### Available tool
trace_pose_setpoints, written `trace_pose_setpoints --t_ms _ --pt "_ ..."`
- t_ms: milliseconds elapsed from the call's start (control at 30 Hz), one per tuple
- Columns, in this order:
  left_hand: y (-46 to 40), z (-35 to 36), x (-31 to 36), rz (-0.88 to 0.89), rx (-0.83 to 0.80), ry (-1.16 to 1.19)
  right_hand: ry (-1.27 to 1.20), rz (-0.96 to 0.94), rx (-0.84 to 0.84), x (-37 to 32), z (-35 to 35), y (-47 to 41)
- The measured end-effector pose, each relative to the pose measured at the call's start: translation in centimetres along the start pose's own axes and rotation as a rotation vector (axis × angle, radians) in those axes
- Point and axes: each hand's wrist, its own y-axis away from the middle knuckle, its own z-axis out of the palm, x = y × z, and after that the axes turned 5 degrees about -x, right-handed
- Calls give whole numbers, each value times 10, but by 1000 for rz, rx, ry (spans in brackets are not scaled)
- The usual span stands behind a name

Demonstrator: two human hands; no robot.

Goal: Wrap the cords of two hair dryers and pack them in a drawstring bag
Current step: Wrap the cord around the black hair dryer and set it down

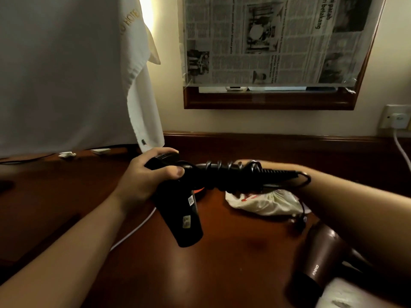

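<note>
The left hand is closed around the body of the black hair dryer, thumb across the near side, holding it up above the middle of the desk with the nozzle pointing down toward the near edge and the handle stretched out level to the right. The cord is already coiled in several turns around that handle, and a loose loop of it hangs at the handle's far right end, just above the right forearm. The right hand sits behind the handle, mostly hidden by it; it seems to be closed on the cord or the handle, but I cannot tell its grip for certain. What matters for the next turns is that the handle's long axis runs left to right between the two hands, so the right hand is the nearer one to the free end of the cord and is placed to carry it around, while the left steadies the body. The white drawstring bag lies crumpled on the desk directly beneath the handle, toward the right side. The brown hair dryer lies at the near right corner, under the right arm, its own dark cord trailing up toward the bag, apparently not yet wrapped.
</note>
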Motion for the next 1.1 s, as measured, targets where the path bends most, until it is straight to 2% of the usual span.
trace_pose_setpoints --t_ms 133,200,267,333,433,500,533,600,633,700,800,933,1033,1100 --pt "3 0 2 27 -5 -204 115 13 104 -15 -36 7" --pt "2 3 3 27 71 -330 109 48 53 -26 -54 13" --pt "1 6 1 32 173 -466 -23 67 -51 -40 -63 19" --pt "-3 8 -2 42 297 -508 -133 69 -88 -51 -62 26" --pt "-11 11 2 35 464 -264 -345 43 -118 -54 -32 23" --pt "-16 14 10 27 499 -47 -462 21 -123 -48 -6 16" --pt "-16 16 17 27 487 16 -504 3 -138 -44 4 12" --pt "-13 18 26 34 362 87 -527 -70 -181 -38 16 9" --pt "-11 17 27 40 258 111 -478 -101 -170 -34 15 8" --pt "-5 11 27 17 49 119 -305 -107 -35 -25 2 6" --pt "0 5 26 -34 -86 -56 -122 -35 174 -16 -28 3" --pt "-5 6 21 -80 28 -382 136 -27 179 -29 -56 6" --pt "-11 13 10 -81 171 -658 214 26 60 -48 -58 13" --pt "-14 18 4 -14 267 -737 222 57 -44 -50 -44 9"
